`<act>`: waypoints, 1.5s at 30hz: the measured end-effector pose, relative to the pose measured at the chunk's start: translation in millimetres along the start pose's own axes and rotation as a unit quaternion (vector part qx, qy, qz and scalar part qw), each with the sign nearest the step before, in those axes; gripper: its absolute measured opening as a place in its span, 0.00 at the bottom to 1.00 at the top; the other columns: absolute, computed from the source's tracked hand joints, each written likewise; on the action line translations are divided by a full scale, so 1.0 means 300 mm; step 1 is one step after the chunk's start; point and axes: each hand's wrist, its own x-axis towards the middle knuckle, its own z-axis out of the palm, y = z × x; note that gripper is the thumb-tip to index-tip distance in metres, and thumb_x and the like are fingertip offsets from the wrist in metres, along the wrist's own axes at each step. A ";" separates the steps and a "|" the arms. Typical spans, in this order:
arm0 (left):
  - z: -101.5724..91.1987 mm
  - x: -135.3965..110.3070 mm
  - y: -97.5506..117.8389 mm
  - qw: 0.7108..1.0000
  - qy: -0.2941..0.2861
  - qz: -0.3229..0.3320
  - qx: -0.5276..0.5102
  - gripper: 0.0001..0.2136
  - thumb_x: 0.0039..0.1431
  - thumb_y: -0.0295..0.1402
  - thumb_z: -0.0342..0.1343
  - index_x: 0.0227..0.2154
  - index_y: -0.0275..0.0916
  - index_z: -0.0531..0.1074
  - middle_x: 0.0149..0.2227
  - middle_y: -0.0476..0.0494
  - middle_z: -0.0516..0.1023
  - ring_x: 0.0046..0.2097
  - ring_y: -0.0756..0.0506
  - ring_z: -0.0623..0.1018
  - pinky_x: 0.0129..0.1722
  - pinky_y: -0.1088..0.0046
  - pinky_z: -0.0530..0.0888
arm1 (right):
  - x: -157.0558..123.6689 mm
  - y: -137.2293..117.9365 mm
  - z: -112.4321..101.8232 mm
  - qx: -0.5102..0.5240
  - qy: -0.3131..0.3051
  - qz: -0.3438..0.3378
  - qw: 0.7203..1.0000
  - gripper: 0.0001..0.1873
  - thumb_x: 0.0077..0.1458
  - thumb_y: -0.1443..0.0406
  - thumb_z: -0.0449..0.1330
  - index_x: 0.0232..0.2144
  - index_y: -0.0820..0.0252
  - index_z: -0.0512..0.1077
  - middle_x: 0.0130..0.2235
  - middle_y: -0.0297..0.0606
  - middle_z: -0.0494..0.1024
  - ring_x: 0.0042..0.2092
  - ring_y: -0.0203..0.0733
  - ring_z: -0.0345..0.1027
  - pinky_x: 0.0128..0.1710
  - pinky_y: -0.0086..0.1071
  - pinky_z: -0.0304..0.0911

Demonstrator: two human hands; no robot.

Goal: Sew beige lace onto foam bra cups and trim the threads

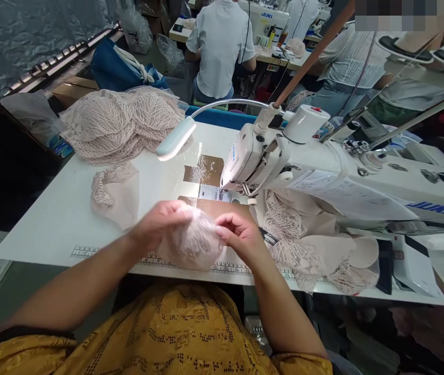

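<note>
Between my two hands, over the front of the table, is a pale pink lace bra cup point(196, 242), blurred by motion. My left hand point(163, 219) is closed on its upper left edge. At its right edge, my right hand point(237, 232) pinches the lace between thumb and fingers. Just beyond the cup stand the needle and presser foot point(223, 194) of a white sewing machine point(284, 156). Another lace cup piece point(115, 194) lies on the table to the left of my hands.
A tall stack of lace cups point(122, 122) fills the table's back left. More lace pieces point(304, 234) lie right of the machine head, near a white device point(417, 265). A lamp point(177, 138) arches over the table point(50, 208). People sit at other machines beyond.
</note>
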 end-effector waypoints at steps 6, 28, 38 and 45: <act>-0.091 0.006 0.152 0.820 0.274 0.257 0.432 0.12 0.56 0.35 0.58 0.21 0.36 0.68 0.20 0.52 0.64 0.24 0.52 0.64 0.24 0.75 0.61 | -0.055 0.013 -0.146 -0.109 0.111 -0.020 0.988 0.11 0.56 0.57 0.61 0.38 0.57 0.74 0.35 0.35 0.75 0.37 0.38 0.68 0.38 0.31 0.64; 0.050 0.216 0.023 0.748 -0.114 0.241 0.608 0.14 0.65 0.33 0.45 0.32 0.35 0.75 0.31 0.41 0.77 0.32 0.46 0.75 0.34 0.70 0.71 | 0.078 0.080 -0.100 -0.600 -0.036 -0.089 0.794 0.17 0.63 0.71 0.47 0.44 0.60 0.75 0.42 0.44 0.73 0.43 0.44 0.65 0.41 0.34 0.60; -0.044 0.336 -0.096 0.646 -0.044 0.370 0.666 0.16 0.68 0.33 0.45 0.47 0.32 0.76 0.50 0.32 0.78 0.41 0.42 0.76 0.42 0.63 0.75 | 0.113 0.086 -0.092 -0.624 -0.002 -0.054 0.779 0.24 0.61 0.73 0.47 0.55 0.56 0.70 0.47 0.44 0.72 0.42 0.46 0.64 0.38 0.35 0.59; -0.067 0.394 -0.076 0.649 -0.055 0.369 0.663 0.16 0.69 0.34 0.45 0.48 0.32 0.75 0.51 0.32 0.77 0.42 0.41 0.76 0.43 0.62 0.74 | 0.133 0.087 -0.089 -0.633 0.012 -0.042 0.773 0.25 0.61 0.71 0.47 0.58 0.56 0.68 0.45 0.45 0.73 0.39 0.45 0.65 0.35 0.33 0.59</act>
